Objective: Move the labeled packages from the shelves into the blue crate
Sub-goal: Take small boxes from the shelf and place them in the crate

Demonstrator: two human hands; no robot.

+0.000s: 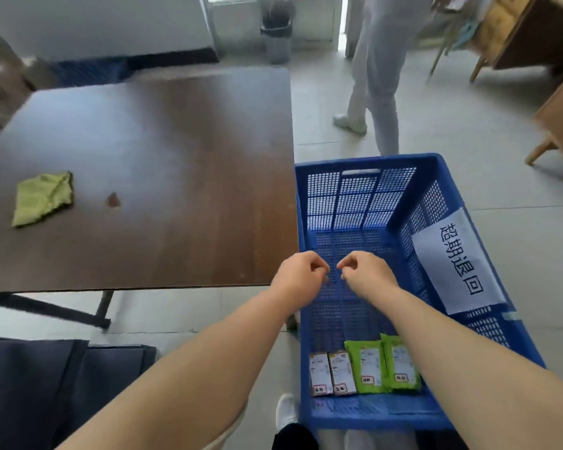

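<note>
Two bare forearms reach forward over a blue crate that sits on the floor to the right of a dark wooden table. The left hand and right hand hover side by side above the crate's middle, fingers loosely curled, holding nothing. Four labeled packages lie in a tidy row at the crate's near end: two brown packets and two green pouches, probably lined up to leave room. A white paper sign is fixed inside the right wall. A green cloth lies on the table's left. Pale tiled floor; another person's legs stand far off. No shelves are visible.
</note>
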